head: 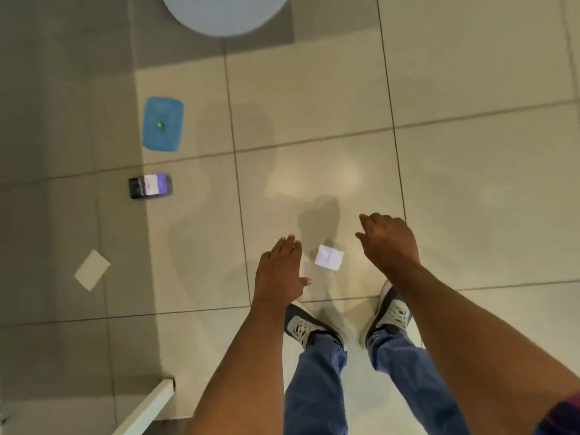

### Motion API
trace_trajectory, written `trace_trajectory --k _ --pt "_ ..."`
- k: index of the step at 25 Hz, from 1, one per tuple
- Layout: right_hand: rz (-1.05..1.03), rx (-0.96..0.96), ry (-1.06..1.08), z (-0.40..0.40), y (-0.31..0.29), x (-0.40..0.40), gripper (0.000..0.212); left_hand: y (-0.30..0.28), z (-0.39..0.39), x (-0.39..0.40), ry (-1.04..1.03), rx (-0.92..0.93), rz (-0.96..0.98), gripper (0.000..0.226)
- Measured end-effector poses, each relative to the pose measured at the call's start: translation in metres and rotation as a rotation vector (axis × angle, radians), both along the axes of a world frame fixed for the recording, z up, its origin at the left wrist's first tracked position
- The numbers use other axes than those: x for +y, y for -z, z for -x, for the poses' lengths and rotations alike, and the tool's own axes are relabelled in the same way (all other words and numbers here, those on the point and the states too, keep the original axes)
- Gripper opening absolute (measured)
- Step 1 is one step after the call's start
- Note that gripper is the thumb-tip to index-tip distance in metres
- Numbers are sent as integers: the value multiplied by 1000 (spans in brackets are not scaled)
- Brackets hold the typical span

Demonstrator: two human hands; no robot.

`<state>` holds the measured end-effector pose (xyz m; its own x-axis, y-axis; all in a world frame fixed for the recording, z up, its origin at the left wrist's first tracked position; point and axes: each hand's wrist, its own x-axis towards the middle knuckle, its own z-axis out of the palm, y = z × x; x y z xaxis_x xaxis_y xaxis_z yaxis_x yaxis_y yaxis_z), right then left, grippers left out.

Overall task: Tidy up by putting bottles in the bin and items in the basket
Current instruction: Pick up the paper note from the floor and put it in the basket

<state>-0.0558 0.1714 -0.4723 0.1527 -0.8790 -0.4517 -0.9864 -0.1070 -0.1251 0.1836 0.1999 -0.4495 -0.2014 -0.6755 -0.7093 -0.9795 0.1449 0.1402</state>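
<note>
Here, your nearest item: a small white packet (329, 257) lying flat on the floor (470, 152), just ahead of your shoes (314, 324) and between your two hands.

Left hand (279, 271): above the floor just left of the packet, fingers straight, grip apart, holding nothing.

Right hand (390, 240): just right of the packet, fingers loosely bent downward, grip apart, holding nothing. Neither hand touches the packet.

Other items left to collect, all well apart to your left:
- dark box (150, 186) with a purple and white label, lying on its side;
- blue lid (163, 124), flat, with a small green spot at its centre;
- pale card (92, 270), flat, in the shaded part of the floor.

Progress, judged from this view: four items lie on the floor, so the basket part is far from done. No bottle, bin or basket is plainly in view; a round pale-blue shape (226, 12) at the top edge may be one, but you cannot tell.

Surroundings: a white edge (147, 406) at the lower left, well away from the packet. Nothing stands between your hands and the packet.
</note>
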Motion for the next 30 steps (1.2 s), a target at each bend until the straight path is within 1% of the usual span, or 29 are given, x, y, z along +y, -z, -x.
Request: trace_trajectory --k 1,3,5,8,11,14,16,18,19,21,24,28,30 --pt "-26 27 29 1 31 7 31 36 4 5 25 4 -41 93" --pt "-88 71 64 4 81 23 25 90 13 14 61 30 -49 92" --pt "-156 112 107 9 136 41 25 146 26 24 107 57 -60 89" --pt "-225 107 181 9 205 60 38 219 34 34 143 67 -85 89" --pt "-270 83 197 6 254 64 47 270 35 44 133 64 -121 82" --pt "-313 27 182 -9 289 67 54 303 34 54 68 78 -185 68" --pt "-340 14 180 -22 308 72 64 322 33 60 13 96 -231 65" --pt "-320 54 194 -31 323 80 71 336 36 66 -49 121 -253 63" --pt "-291 86 197 -34 328 84 71 339 38 69 -77 136 -246 61" --pt "-222 126 197 -41 337 88 65 345 41 73 -132 181 -210 54" --pt "-223 82 232 -45 346 87 54 350 44 69 -289 265 -181 44" --pt "-250 -5 293 -46 352 91 36 348 44 63 -495 337 -244 48" --pt "-286 -35 291 -48 355 92 26 349 43 56 -594 396 -255 54"
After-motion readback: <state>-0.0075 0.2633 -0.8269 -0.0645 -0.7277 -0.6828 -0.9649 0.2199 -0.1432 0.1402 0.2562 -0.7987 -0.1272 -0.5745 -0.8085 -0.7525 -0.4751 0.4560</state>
